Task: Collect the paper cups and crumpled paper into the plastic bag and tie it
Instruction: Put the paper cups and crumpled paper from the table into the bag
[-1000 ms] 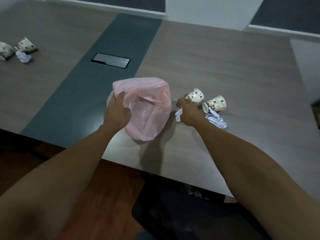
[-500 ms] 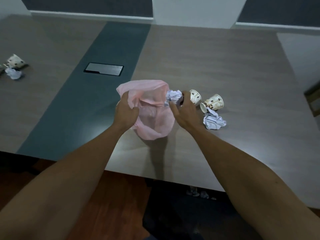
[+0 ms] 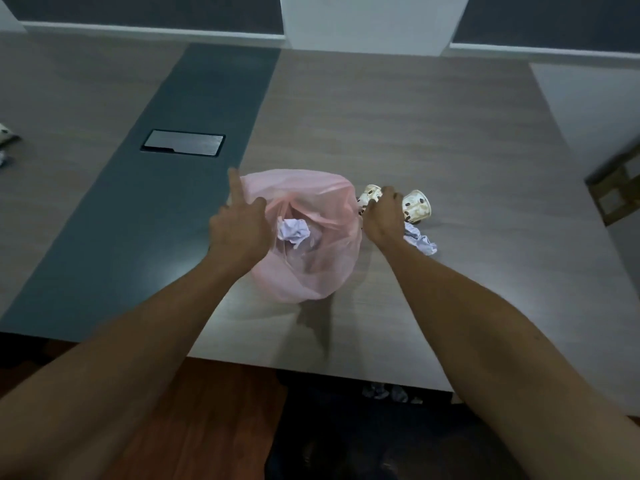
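On the table, the left hand pinches the pink bag open; the right hand curls round a cup. That thin bag could flop shut, and the cup might miss.

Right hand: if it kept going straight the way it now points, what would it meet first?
The right hand already reaches the two paper cups; its fingers seem to touch the left one. Beyond them only bare table shows, though depth is unclear.
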A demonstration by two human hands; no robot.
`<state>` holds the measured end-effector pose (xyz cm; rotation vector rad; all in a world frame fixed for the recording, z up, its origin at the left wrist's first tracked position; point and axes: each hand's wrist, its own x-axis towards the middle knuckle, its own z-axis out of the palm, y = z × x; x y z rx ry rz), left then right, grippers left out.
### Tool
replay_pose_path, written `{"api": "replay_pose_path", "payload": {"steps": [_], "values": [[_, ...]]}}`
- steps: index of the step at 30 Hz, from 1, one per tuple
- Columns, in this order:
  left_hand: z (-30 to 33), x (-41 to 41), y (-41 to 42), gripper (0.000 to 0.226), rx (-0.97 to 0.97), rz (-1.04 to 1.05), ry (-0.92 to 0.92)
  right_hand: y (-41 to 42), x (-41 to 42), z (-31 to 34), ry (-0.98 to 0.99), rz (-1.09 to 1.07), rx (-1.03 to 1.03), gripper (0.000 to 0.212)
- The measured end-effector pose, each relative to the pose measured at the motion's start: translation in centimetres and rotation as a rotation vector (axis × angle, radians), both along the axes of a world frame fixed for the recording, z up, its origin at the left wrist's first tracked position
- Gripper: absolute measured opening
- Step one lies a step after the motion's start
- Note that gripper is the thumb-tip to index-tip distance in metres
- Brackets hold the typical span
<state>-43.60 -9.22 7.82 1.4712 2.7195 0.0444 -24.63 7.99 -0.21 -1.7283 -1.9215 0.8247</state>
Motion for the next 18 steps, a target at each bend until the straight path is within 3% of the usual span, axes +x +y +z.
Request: {"api": "replay_pose_path", "payload": {"steps": [5, 9, 14, 18], "values": [[-0.5, -0.7, 3.0, 0.01, 0.004, -0.216, 0.206, 5.6, 0.1, -1.3, -0.085, -0.009, -0.192, 0.031], [-0.7, -2.0, 5.6, 0.043, -0.004, -0.286, 0.224, 8.3, -0.8, -2.9, -0.15, 0.014, -0.232, 0.027], [-0.8, -4.2, 6.7, 0.065, 0.037, -0.312, 0.055, 8.8, -1.0, -3.2, -0.11, 0.013, -0.161, 0.022], [-0.8, -6.0, 6.8, 0.071, 0.081, -0.302, -0.156, 5.5, -1.1, 0.4, 0.089, -0.113, 0.171, 0.025]]}}
